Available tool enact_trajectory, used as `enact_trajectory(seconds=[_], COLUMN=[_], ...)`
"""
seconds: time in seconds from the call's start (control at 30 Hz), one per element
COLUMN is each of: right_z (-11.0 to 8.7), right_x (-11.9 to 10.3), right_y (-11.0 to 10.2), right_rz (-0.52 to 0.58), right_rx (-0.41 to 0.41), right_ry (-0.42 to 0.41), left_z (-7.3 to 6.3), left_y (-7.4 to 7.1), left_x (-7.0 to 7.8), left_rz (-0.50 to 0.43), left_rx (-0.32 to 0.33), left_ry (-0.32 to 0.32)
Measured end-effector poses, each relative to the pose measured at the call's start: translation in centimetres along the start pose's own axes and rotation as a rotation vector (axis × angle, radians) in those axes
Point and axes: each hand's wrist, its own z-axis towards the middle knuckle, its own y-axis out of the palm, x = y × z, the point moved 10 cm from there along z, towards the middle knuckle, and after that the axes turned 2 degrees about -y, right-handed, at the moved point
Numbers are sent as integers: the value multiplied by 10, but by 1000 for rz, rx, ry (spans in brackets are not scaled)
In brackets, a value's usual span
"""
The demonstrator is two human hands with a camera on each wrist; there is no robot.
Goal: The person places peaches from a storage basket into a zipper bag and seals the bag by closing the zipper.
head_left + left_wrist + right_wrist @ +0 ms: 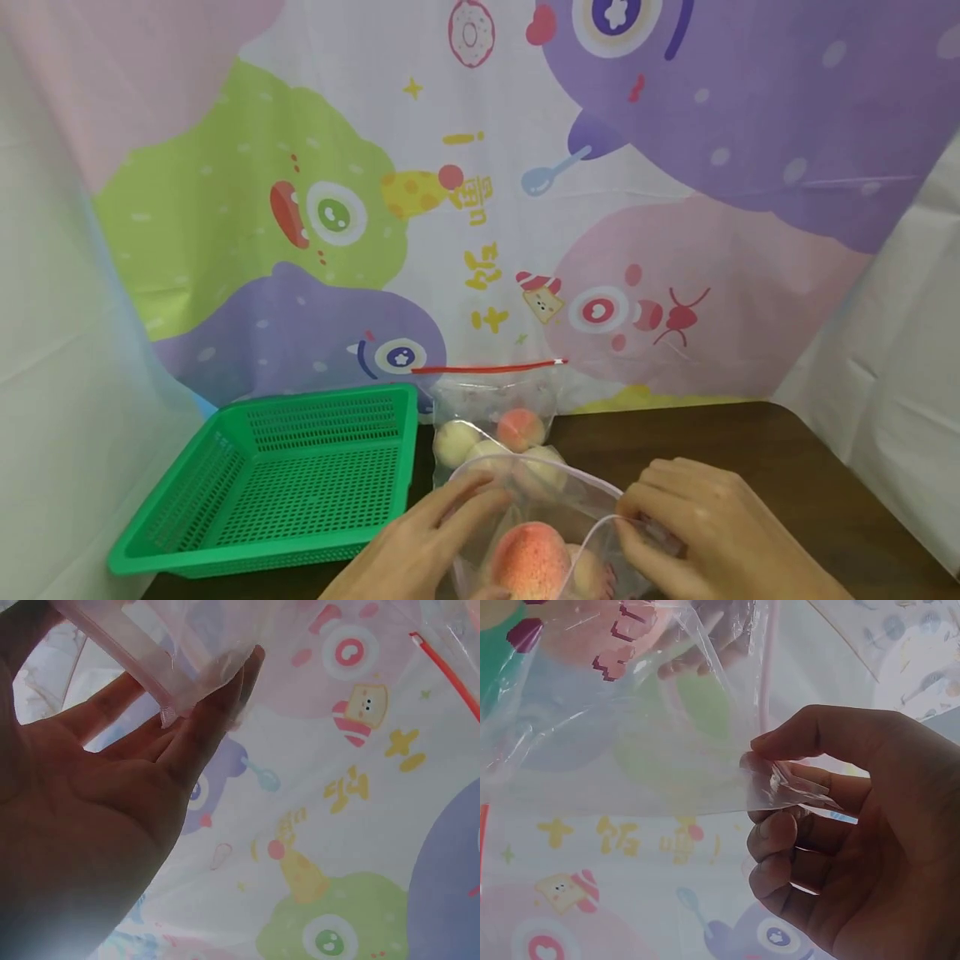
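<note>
A clear zip bag [592, 479] with a pale pinkish rim is at the front, its mouth spread. Inside lies a red-orange peach [531, 557], with a paler fruit [588, 571] beside it. My right hand [693, 521] pinches the bag's right edge between thumb and fingers; in the right wrist view that hand [840, 817] has a fold of film in its grip. At the bag's left side is my left hand [431, 542], fingers extended over the rim. In the left wrist view the left hand's [105, 772] fingers lie against the film, mostly straight.
Behind stands a second clear bag with a red zip slider [491, 368], holding several pale peaches and a reddish one [520, 429]. On the left sits a green plastic basket [408, 479] with nothing in it. The brown table [750, 442] meets a cartoon-printed curtain [487, 100] at the back.
</note>
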Motion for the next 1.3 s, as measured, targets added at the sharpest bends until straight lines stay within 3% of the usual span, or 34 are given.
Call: enact_trajectory(seconds=[0.13,0.27,0.37,0.4,0.47,0.6,0.63,0.77,0.9,1.0,1.13,1.3], right_z=[-1,-1,-1,-1,-2,-4,-4,-6,-9,-10,-11,-14], right_x=[1,2,3,4,4,6,6,16,32,40,49,68], right_y=[-1,-2,-3,-3,-4,-4,-4,-3,-2,-2,1,7], right_rz=[0,8,11,12,10,6,2,-15,-53,-72,-67,-33], right_rx=[13,16,19,20,27,29,27,-8,-56,-66,-53,-40], right_ry=[3,13,15,16,16,21,24,89,203,238,241,275], left_z=[-4,-10,-15,-15,-17,-12,-10,-4,-3,-4,-5,-1], left_y=[-5,-12,-6,1,12,25,23,13,-8,-22,-31,-33], left_x=[-3,-8,-22,-30,-40,-44,-39,-31,-22,-18,-21,-40], left_rz=[-43,-78,-122,-187,-224,-225,-172,-150,-80,-9,25,-49], left_rx=[-1,-13,-111,-178,-282,-342,-311,-203,-5,151,247,244], left_ry=[-51,-20,-6,-52,-97,-118,-67,-26,69,137,148,51])
